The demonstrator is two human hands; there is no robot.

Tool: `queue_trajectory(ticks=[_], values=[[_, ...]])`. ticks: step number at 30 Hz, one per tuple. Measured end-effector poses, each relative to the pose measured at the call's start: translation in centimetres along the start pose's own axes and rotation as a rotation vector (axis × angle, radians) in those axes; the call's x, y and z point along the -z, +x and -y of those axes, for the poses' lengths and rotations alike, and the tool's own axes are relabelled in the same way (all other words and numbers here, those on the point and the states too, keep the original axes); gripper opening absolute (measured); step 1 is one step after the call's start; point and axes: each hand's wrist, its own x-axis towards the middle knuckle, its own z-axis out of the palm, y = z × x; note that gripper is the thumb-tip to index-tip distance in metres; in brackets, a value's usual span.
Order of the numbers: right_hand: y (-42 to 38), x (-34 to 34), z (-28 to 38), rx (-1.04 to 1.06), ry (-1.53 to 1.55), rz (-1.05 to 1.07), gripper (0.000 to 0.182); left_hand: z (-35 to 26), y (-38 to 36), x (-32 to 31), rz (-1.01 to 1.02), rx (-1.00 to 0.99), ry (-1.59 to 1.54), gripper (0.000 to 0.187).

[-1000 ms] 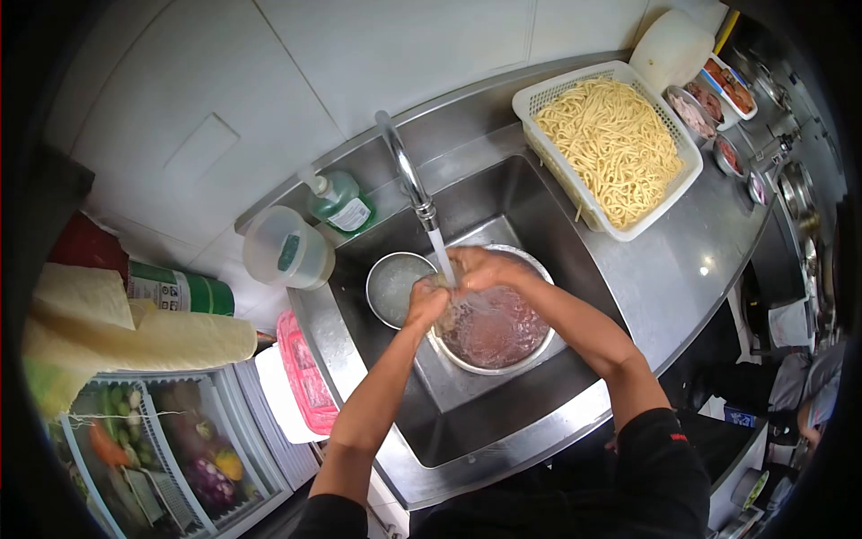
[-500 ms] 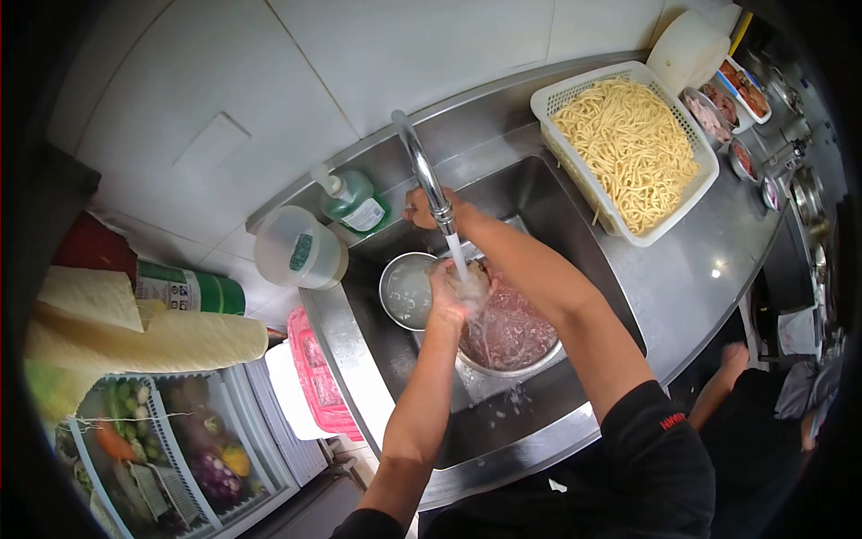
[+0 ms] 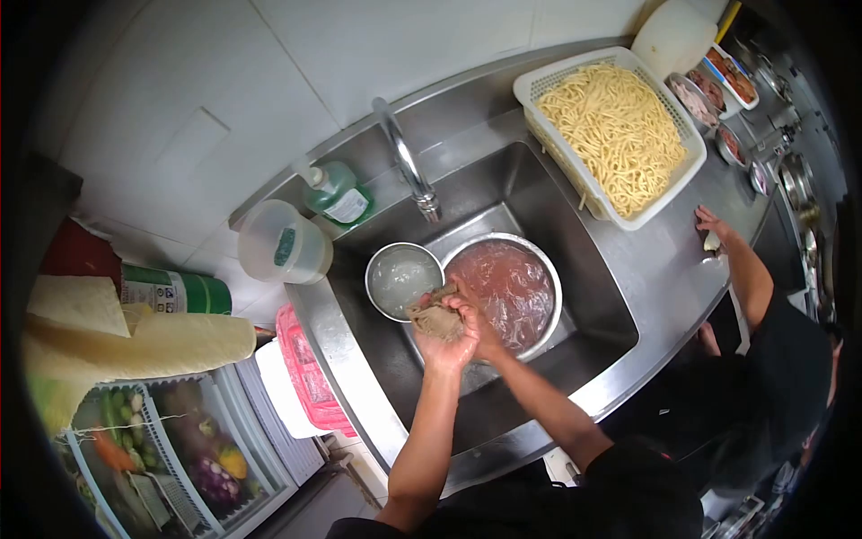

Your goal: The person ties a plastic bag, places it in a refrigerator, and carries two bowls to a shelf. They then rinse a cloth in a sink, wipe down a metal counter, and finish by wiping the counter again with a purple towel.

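My left hand (image 3: 451, 349) is cupped palm up over the sink (image 3: 382, 352), with a wet grey-brown lump of something like meat (image 3: 436, 319) in it. Against its right side, my right hand (image 3: 476, 323) presses, its fingers partly hidden by the left hand. Both are above the near left rim of a large metal bowl (image 3: 555, 310) of reddish water. Beside that bowl is a smaller metal bowl (image 3: 404, 280) of cloudy water. Over them stands the faucet (image 3: 409, 162), with no water flowing.
A white basket (image 3: 696, 166) of noodles sits right of the sink. Green soap bottle (image 3: 341, 193) and plastic tub (image 3: 283, 242) stand at the left corner. Another person's hand (image 3: 714, 225) reaches onto the counter at right. Pink-lidded container (image 3: 305, 368) is below left.
The water has stopped running. My right hand has come down from the faucet to my left hand, and both are lower. The other person's arm has reached onto the counter.
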Motion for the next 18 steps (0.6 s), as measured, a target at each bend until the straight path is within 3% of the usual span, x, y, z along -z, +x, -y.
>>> queue_trajectory(ticks=[2, 3, 5, 7, 9, 11, 12, 13, 14, 15, 17, 18], values=[[0.3, -3.8, 8.8, -0.472, -0.742, -0.31, 0.056, 1.4, -1.2, 0.1, -0.043, 0.038, 0.017, 0.028], [-0.1, -2.5, 5.2, -0.484, -0.735, -0.32, 0.056, 1.8, -1.8, 0.1, -0.076, 0.067, 0.039, 0.029], [-0.4, 1.0, -4.8, 0.104, 0.377, 0.027, 0.041, 2.5, -2.9, 0.0, -0.153, 0.03, 0.176, 0.022], [0.3, 2.9, -3.6, 0.232, 0.402, 0.075, 0.038, 3.0, -4.1, -0.8, -0.445, -0.102, 0.615, 0.017], [0.1, 5.4, -2.4, 0.247, -0.129, 0.433, 0.044, -0.4, -5.1, 1.5, -0.508, -0.09, 0.61, 0.016], [-0.3, 7.0, -1.8, 0.362, -0.303, 0.464, 0.041, -5.5, -5.1, 4.7, -0.43, 0.571, 0.567, 0.015], [-0.6, 7.6, -1.4, 0.297, -0.534, 0.657, 0.041, -5.6, -4.8, 5.1, -0.432, 0.591, 0.577, 0.015], [-1.1, 8.2, -1.2, 0.214, -0.761, 0.849, 0.042, -5.7, -4.7, 5.5, -0.622, 0.625, 1.105, 0.017], [-2.3, 8.0, -2.6, 0.254, -0.806, 0.818, 0.033, -5.8, -4.4, 6.0, -0.788, 0.625, 1.645, 0.019], [-3.0, 8.1, -2.5, 0.245, -0.816, 0.799, 0.033, -4.9, -4.1, 5.6, -0.779, 0.643, 1.658, 0.019], [-4.0, 8.3, -2.3, -0.01, -0.905, 0.901, 0.025, -2.9, -3.9, 5.1, -0.675, 0.538, 2.545, 0.027], [-4.9, 8.2, -2.5, -0.067, -0.828, 0.845, 0.019, -0.5, -4.2, 3.4, -0.591, 0.445, 2.82, 0.027]])
